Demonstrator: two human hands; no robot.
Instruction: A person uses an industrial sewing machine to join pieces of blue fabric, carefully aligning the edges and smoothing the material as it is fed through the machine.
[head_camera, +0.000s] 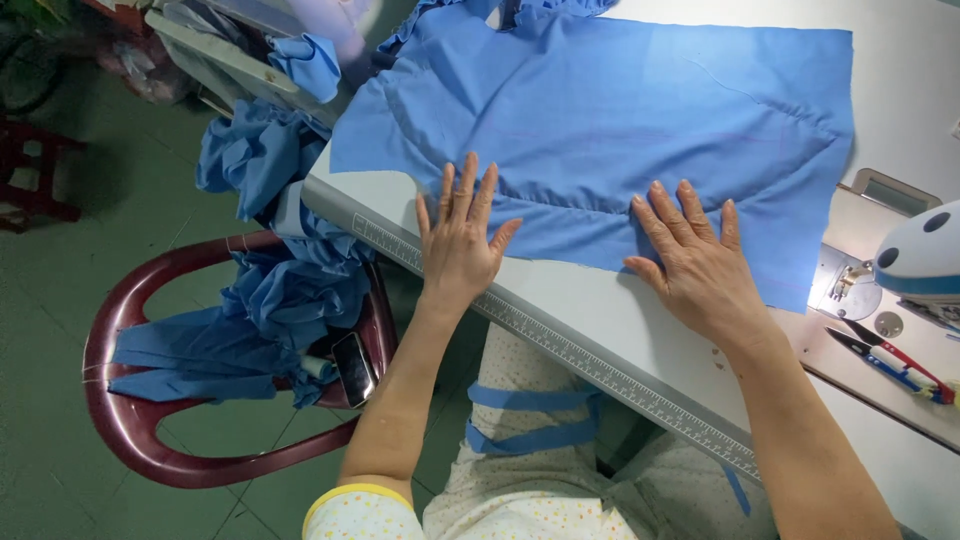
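Nearest us, our left hand (458, 238) and right hand (695, 262), fingers spread flat, press the blue fabric panel (620, 120) near the white bench's (600, 320) ruler-marked front edge; maroon chair (130, 400), green floor.

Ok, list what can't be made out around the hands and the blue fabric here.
- Blue fabric: its top is cut off by the upper edge of the head view.
- Fabric under the left hand and right hand: covered by the flat palms.
- Sewing machine: mostly cut off at the right edge.
- Scissors: too small for detail.
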